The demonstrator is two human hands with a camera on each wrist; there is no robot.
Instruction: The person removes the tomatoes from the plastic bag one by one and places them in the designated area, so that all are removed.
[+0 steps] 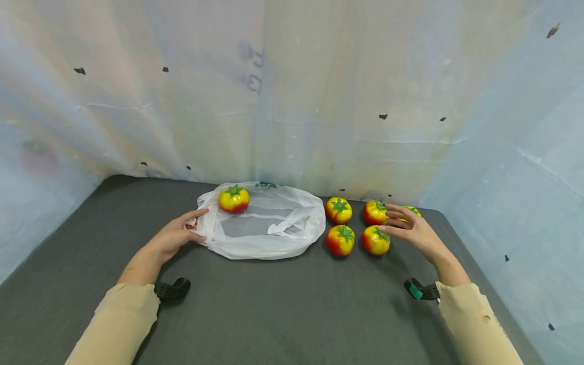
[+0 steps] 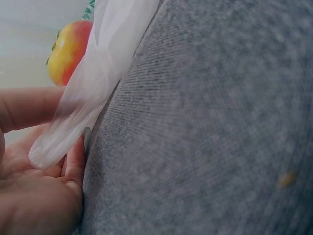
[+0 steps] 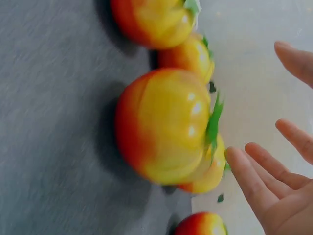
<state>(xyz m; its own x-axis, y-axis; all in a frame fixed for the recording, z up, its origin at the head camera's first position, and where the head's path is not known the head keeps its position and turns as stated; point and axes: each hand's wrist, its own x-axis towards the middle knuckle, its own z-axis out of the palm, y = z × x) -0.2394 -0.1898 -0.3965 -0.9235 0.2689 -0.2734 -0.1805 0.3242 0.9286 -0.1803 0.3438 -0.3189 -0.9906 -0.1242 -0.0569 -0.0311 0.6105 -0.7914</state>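
Observation:
On the left, a thin white plastic bag [image 1: 255, 248] lies on the dark cloth. My left hand [image 1: 170, 239] holds its gathered left end between thumb and fingers; in the left wrist view the plastic [image 2: 93, 83] passes through that hand. One red-and-yellow tomato [image 1: 233, 199] with a green top sits at the bag's back left. To the right of the bag are several similar tomatoes. My right hand [image 1: 417, 233] hovers beside the front right tomato [image 1: 376, 241], fingers spread. In the right wrist view its fingers stand apart from the nearest tomato [image 3: 164, 125], with nothing held.
Near the bag's right end stand a back tomato [image 1: 338, 210] and a front tomato [image 1: 339, 241]. Another back tomato [image 1: 374, 212] is close to the right fingertips; one more [image 1: 412, 210] is partly hidden behind the right hand. A pale sheet [image 1: 292, 101] rises behind the cloth-covered table [image 1: 283, 309].

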